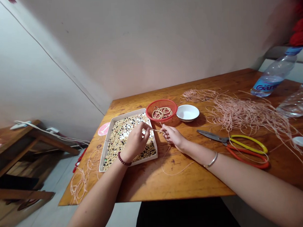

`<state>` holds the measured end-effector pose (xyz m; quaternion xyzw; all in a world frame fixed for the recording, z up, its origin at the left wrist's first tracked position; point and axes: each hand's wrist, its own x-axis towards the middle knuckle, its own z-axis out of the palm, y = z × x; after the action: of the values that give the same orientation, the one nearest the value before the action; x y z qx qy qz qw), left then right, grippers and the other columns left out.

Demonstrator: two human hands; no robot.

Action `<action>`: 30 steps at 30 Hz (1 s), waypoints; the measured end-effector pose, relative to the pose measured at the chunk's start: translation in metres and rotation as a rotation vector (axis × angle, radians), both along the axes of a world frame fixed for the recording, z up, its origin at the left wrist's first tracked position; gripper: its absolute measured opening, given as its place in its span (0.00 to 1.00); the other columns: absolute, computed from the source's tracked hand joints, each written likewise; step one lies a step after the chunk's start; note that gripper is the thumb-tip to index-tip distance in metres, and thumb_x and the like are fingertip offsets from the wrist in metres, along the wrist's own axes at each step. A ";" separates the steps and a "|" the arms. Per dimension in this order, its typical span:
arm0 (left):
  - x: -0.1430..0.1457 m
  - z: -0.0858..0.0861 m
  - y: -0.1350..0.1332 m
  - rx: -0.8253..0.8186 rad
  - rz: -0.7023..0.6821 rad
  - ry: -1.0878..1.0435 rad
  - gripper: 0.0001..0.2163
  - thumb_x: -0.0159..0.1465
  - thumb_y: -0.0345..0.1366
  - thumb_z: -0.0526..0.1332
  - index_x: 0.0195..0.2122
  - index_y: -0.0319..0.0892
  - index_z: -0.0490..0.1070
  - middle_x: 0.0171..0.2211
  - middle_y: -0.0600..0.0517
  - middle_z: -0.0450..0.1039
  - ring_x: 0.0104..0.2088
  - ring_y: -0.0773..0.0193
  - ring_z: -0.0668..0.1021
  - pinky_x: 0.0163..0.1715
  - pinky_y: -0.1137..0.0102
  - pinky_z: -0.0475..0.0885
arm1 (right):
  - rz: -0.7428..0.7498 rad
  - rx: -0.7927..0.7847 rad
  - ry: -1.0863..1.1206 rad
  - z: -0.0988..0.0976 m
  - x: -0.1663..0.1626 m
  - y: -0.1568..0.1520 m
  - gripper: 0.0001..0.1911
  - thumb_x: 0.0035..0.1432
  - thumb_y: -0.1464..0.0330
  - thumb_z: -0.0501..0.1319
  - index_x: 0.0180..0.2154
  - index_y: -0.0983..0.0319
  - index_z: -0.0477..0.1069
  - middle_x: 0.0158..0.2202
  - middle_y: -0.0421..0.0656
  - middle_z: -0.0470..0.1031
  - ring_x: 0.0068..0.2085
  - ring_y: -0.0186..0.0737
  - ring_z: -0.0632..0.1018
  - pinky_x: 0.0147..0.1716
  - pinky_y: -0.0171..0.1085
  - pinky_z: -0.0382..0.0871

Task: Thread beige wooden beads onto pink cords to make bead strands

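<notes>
My left hand (136,141) hovers over a white tray (105,152) full of small tan beads, its fingers pinched on a bead at the end of a short beaded stretch of string (157,130). My right hand (173,136) sits just right of the tray, fingers pinched on the same thin pink string, which trails in a loop (169,168) across the wooden table (154,183). A dark bead bracelet is on my left wrist and a silver bangle on my right.
A red basket (161,109) with finished bead bracelets and a white bowl (187,112) stand behind the hands. Scissors (233,143) with yellow and orange handles lie to the right. A heap of pink string (242,113), two plastic bottles (275,73) and a white lid (302,141) lie far right.
</notes>
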<state>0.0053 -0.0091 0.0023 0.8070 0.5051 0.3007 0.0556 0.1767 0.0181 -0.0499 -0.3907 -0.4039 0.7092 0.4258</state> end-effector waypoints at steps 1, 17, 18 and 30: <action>-0.001 0.000 0.001 0.009 0.020 -0.027 0.05 0.67 0.34 0.51 0.38 0.41 0.65 0.36 0.48 0.71 0.34 0.65 0.73 0.32 0.70 0.71 | 0.003 0.012 -0.010 -0.001 0.000 0.000 0.16 0.52 0.55 0.57 0.28 0.62 0.61 0.16 0.30 0.54 0.14 0.23 0.51 0.15 0.29 0.38; -0.005 0.001 0.007 -0.223 -0.014 -0.419 0.10 0.64 0.42 0.57 0.32 0.39 0.65 0.31 0.49 0.73 0.32 0.66 0.76 0.30 0.73 0.72 | 0.062 0.079 -0.015 -0.007 -0.002 0.004 0.20 0.53 0.54 0.59 0.25 0.60 0.54 0.15 0.29 0.51 0.15 0.23 0.50 0.14 0.28 0.37; -0.005 0.001 0.007 -0.253 -0.025 -0.447 0.11 0.63 0.42 0.58 0.33 0.39 0.65 0.32 0.49 0.74 0.33 0.66 0.77 0.30 0.73 0.72 | 0.065 0.077 -0.017 -0.008 -0.003 0.004 0.20 0.54 0.54 0.59 0.24 0.60 0.54 0.15 0.29 0.51 0.15 0.24 0.50 0.14 0.28 0.37; -0.004 -0.002 0.006 -0.224 -0.132 -0.354 0.09 0.61 0.39 0.61 0.38 0.40 0.73 0.35 0.48 0.76 0.35 0.66 0.78 0.32 0.74 0.74 | 0.095 0.178 -0.054 -0.016 -0.008 0.005 0.23 0.50 0.50 0.60 0.22 0.60 0.55 0.15 0.30 0.51 0.16 0.25 0.52 0.15 0.29 0.40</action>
<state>0.0016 -0.0036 0.0006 0.7619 0.4637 0.3755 0.2521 0.1690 0.0236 -0.0656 -0.3508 -0.4946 0.6792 0.4135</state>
